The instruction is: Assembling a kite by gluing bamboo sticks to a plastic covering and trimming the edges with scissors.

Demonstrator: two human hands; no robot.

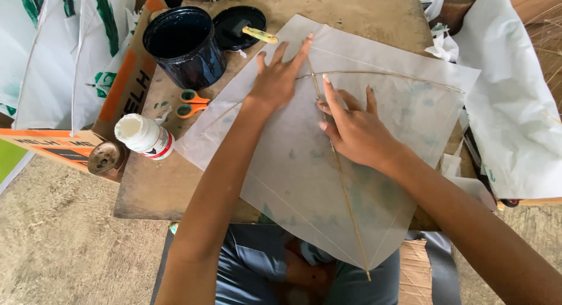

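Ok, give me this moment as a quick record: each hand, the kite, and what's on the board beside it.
left hand: flat on the kite paper, fingers spread, beside the upright stick
right hand: pressing on the upright stick near where it crosses the bowed stick
kite paper: white, diamond-shaped, lower tip hanging over the board's near edge
left of kite: dark bucket, lid with a brush, orange scissors, white glue bottle

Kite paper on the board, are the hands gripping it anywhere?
No grip: left hand and right hand press flat on the kite paper, either side of its centre stick.
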